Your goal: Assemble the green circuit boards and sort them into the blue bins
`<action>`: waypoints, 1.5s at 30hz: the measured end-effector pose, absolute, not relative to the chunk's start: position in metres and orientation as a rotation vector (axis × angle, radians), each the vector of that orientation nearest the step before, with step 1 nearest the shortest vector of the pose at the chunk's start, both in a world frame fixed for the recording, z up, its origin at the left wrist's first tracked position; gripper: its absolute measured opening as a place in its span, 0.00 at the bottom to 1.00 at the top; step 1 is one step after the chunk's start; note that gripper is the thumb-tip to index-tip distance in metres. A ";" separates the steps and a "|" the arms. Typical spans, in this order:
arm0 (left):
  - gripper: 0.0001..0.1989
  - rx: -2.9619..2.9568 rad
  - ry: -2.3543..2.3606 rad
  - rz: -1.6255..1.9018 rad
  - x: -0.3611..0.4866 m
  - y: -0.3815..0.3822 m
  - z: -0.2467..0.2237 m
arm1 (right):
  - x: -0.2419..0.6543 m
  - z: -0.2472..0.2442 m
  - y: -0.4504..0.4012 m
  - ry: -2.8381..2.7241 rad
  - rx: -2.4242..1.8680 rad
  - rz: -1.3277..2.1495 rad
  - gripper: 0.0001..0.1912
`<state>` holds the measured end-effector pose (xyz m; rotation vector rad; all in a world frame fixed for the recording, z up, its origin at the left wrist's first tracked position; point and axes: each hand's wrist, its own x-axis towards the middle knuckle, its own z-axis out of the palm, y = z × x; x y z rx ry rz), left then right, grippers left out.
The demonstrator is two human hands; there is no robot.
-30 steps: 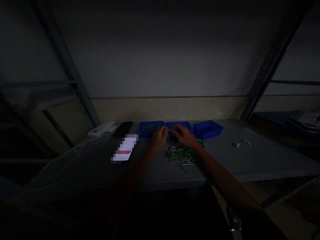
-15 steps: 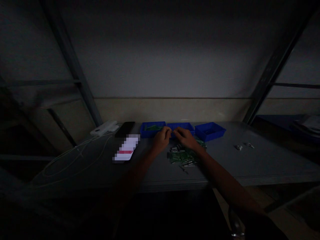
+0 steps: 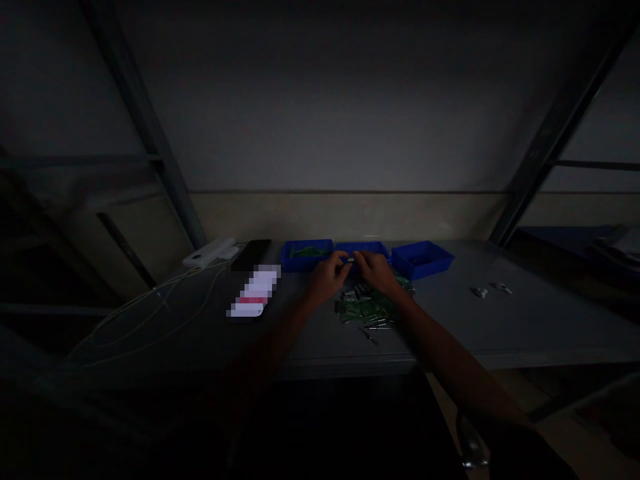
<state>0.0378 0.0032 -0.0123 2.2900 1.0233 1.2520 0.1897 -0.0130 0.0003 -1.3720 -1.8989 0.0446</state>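
Note:
In dim light my two hands meet in front of the middle blue bin [image 3: 363,247]. My left hand [image 3: 327,277] is closed, its thumb and fingers at one end of a small pale metallic piece [image 3: 351,260]. Pinching the other end is my right hand [image 3: 376,272]. The piece is too small and dark to name further. Below the right hand lies a pile of green parts [image 3: 367,308] mixed with slim silver metal pins, partly hidden by the right forearm. One loose pin [image 3: 369,335] rests at the pile's near side.
A left blue bin [image 3: 307,257] holds green parts; a right blue bin [image 3: 423,260] has small dark contents. Leftward are a lit phone [image 3: 255,293], a dark flat object [image 3: 251,255], and a white power strip [image 3: 210,253] with cables. Small pale pieces [image 3: 480,292] lie right.
My fingers have shifted, and the small metallic piece now shows between my hands. Both hands remain before the middle bin. The whole view has moved slightly.

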 end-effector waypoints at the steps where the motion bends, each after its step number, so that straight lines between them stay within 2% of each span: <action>1: 0.12 2.296 1.030 1.253 0.038 0.003 -0.012 | 0.189 0.000 -0.013 -1.911 -1.373 0.037 0.23; 10: 0.11 2.244 1.052 1.290 0.034 0.008 -0.012 | 0.187 0.005 -0.020 -2.021 -1.362 0.023 0.23; 18: 0.10 2.237 0.959 1.192 0.036 0.004 -0.011 | 0.189 0.002 -0.018 -2.090 -1.495 -0.142 0.25; 25: 0.13 2.158 0.900 1.212 0.035 0.006 -0.009 | 0.192 0.005 -0.016 -2.060 -1.401 0.049 0.24; 31: 0.17 2.025 0.953 1.216 0.035 0.011 -0.010 | 0.192 0.006 -0.021 -1.911 -1.253 0.149 0.17; 36: 0.20 2.007 0.987 1.191 0.036 0.010 -0.009 | 0.191 0.007 -0.024 -1.993 -1.204 0.175 0.13; 39: 0.18 1.991 0.965 1.201 0.037 0.009 -0.010 | 0.190 0.007 -0.023 -1.993 -1.219 0.163 0.11; 42: 0.11 1.999 0.893 1.235 0.037 0.009 -0.011 | 0.190 0.007 -0.022 -1.963 -1.253 0.161 0.14; 45: 0.10 2.016 0.858 1.268 0.037 0.008 -0.011 | 0.190 0.007 -0.022 -1.963 -1.288 0.155 0.16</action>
